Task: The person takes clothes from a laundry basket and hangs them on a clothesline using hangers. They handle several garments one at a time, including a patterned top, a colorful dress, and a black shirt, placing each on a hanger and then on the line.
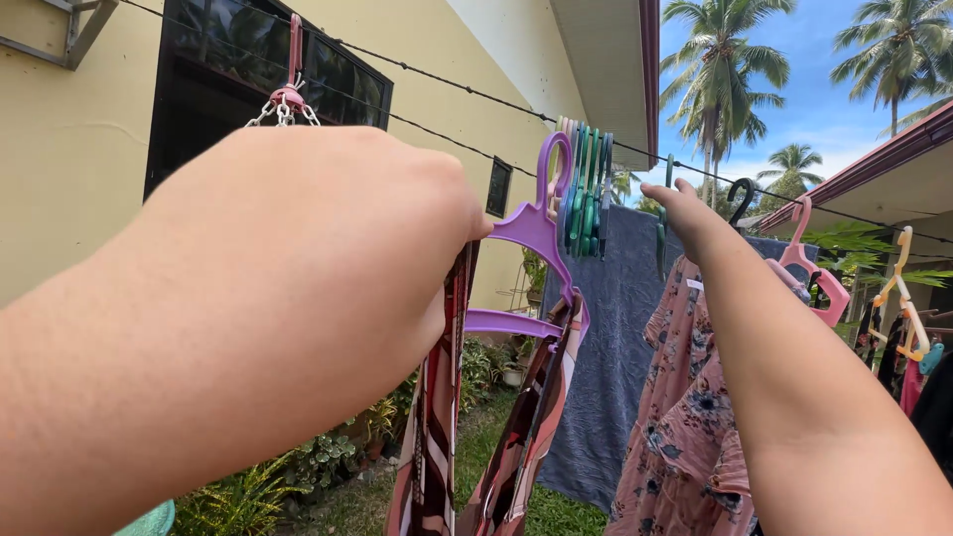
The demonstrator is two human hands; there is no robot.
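Left hand is closed on the purple hanger carrying a striped garment below the clothesline, beside bunched green hangers, while right hand, apparently pinched, reaches a dark-green hanger over the floral dress.

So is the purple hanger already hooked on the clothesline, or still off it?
Cannot tell. The purple hanger has its hook up beside the line, but overlapping hangers hide the contact. The left hand holds it.

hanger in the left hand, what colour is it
Purple hanger, seen in the head view.
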